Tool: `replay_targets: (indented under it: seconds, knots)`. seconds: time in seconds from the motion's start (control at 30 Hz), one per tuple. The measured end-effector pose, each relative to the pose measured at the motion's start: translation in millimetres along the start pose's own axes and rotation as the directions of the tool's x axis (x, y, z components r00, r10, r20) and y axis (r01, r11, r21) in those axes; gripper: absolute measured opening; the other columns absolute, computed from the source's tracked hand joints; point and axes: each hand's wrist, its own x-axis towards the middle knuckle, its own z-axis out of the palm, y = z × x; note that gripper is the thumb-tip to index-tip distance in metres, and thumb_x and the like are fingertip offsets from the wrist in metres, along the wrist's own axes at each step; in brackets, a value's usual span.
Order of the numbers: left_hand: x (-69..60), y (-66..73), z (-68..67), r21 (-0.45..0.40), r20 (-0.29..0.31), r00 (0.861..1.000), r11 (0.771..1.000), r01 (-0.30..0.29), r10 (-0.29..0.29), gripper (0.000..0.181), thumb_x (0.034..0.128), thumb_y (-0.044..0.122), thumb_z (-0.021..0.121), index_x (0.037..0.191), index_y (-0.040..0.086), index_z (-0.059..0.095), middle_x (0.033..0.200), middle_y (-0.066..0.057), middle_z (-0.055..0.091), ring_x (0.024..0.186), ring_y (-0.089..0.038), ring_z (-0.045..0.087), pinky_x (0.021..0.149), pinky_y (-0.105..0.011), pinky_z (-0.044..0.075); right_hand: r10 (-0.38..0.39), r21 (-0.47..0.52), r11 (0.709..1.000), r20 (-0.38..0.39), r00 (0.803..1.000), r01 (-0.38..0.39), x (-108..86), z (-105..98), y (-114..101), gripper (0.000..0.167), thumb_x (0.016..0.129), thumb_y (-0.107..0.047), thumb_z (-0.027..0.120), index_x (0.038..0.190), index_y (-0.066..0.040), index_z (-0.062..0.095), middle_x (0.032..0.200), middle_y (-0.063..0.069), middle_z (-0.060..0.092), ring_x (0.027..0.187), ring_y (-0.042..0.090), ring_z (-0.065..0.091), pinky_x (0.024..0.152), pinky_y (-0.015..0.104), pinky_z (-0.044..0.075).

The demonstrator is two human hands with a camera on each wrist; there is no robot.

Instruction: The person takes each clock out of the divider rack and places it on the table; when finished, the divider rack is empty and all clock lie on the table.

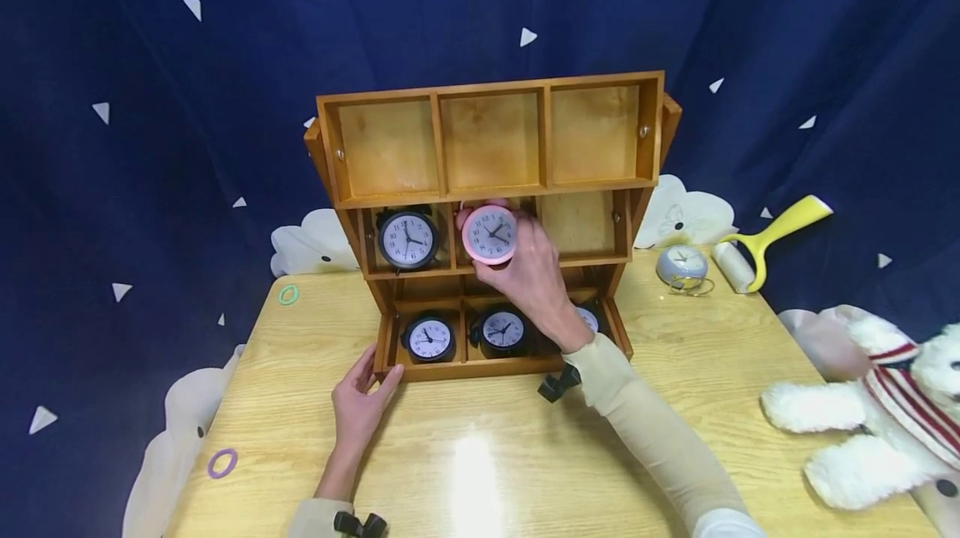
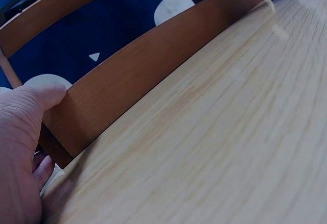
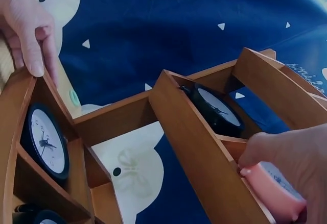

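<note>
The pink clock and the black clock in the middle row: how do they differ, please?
The pink clock has a pink case; the black clock a black one. The right hand holds the pink clock, while no hand touches the black clock. The black clock rests in the left compartment; the pink clock is at the middle compartment. Both have round dials with numerals.

"sweet" on curtain [image 1: 480, 22], numerals on clocks [image 1: 490, 235]

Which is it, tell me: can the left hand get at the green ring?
Probably yes: only bare tabletop shows between the left hand and the green ring, though it would likely have to release the shelf.
</note>
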Motion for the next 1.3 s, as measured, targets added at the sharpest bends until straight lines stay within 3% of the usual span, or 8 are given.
replay_targets:
  seconds: [0.17, 0.37, 0.6, 0.7, 1.07, 1.1, 1.3]
  knots:
    - [0.0, -0.5, 0.1, -0.002, -0.001, 1.000, 1.000, -0.006, 0.006, 0.062, 0.0877, 0.006, 0.085, 0.142, -0.009, 0.058, 0.140, -0.027, 0.061, 0.133, -0.038, 0.058, 0.102, -0.019, 0.050, -0.042, 0.056, 0.997, -0.051, 0.998, 0.044, 0.2, 3, 3, 0.085, 0.071, -0.029, 0.093, 0.135, 0.008, 0.053, 0.122, 0.025, 0.064, 0.106, 0.037, 0.066, 0.088, 0.049, 0.063]
    - [0.2, -4.9, -0.2, -0.005, -0.007, 1.000, 1.000, 0.005, -0.005, 0.063, 0.0878, 0.006, 0.085, 0.142, -0.009, 0.057, 0.141, -0.027, 0.060, 0.134, -0.037, 0.058, 0.103, -0.020, 0.049, -0.019, 0.150, 0.988, -0.069, 0.997, 0.029, -2.8, 4, 5, 0.085, 0.070, -0.029, 0.093, 0.137, 0.004, 0.053, 0.123, 0.019, 0.066, 0.107, 0.033, 0.067, 0.089, 0.046, 0.063]
    - [7.1, -34.2, -1.0, 0.000, -0.016, 1.000, 1.000, 0.023, -0.023, 0.066, 0.0876, 0.011, 0.086, 0.145, -0.002, 0.058, 0.145, -0.023, 0.059, 0.136, -0.034, 0.057, 0.101, -0.011, 0.046, -0.001, 0.195, 0.981, -0.120, 0.993, 0.025, -10.0, -5, 4, 0.082, 0.068, -0.035, 0.093, 0.133, 0.000, 0.056, 0.119, 0.014, 0.067, 0.104, 0.028, 0.068, 0.085, 0.044, 0.063]
    - [9.9, -39.9, -2.2, 0.000, -0.013, 1.000, 1.000, 0.006, -0.006, 0.065, 0.0876, 0.015, 0.087, 0.145, -0.001, 0.059, 0.145, -0.021, 0.060, 0.136, -0.033, 0.057, 0.099, -0.009, 0.046, -0.010, 0.201, 0.979, -0.132, 0.991, 0.036, -12.0, -10, 4, 0.081, 0.069, -0.035, 0.093, 0.133, -0.001, 0.057, 0.119, 0.012, 0.066, 0.105, 0.027, 0.067, 0.086, 0.044, 0.063]
    - [9.8, -41.1, -4.9, 0.016, -0.011, 1.000, 1.000, 0.005, -0.004, 0.069, 0.0866, 0.022, 0.089, 0.146, 0.002, 0.059, 0.145, -0.021, 0.060, 0.135, -0.034, 0.058, 0.097, -0.009, 0.049, 0.000, 0.197, 0.980, -0.186, 0.983, 0.037, -28.8, -21, 6, 0.082, 0.069, -0.035, 0.091, 0.135, -0.001, 0.056, 0.123, 0.012, 0.066, 0.109, 0.026, 0.065, 0.088, 0.046, 0.061]
    - [8.2, -35.9, -4.8, 0.017, -0.006, 1.000, 1.000, 0.014, -0.014, 0.069, 0.0872, 0.021, 0.088, 0.146, 0.000, 0.058, 0.145, -0.022, 0.060, 0.135, -0.035, 0.058, 0.099, -0.011, 0.049, 0.000, 0.194, 0.980, -0.197, 0.980, 0.039, -30.2, -22, 7, 0.082, 0.068, -0.035, 0.091, 0.134, -0.001, 0.057, 0.122, 0.013, 0.066, 0.109, 0.027, 0.065, 0.088, 0.046, 0.061]
    - [9.7, -35.3, -0.2, 0.004, -0.005, 1.000, 1.000, 0.021, -0.021, 0.067, 0.0880, 0.012, 0.086, 0.146, -0.003, 0.057, 0.145, -0.024, 0.058, 0.136, -0.036, 0.056, 0.100, -0.010, 0.047, 0.008, 0.173, 0.984, -0.246, 0.969, 0.036, -37.7, -37, 14, 0.084, 0.066, -0.037, 0.091, 0.132, 0.002, 0.059, 0.121, 0.015, 0.068, 0.108, 0.028, 0.067, 0.089, 0.047, 0.061]
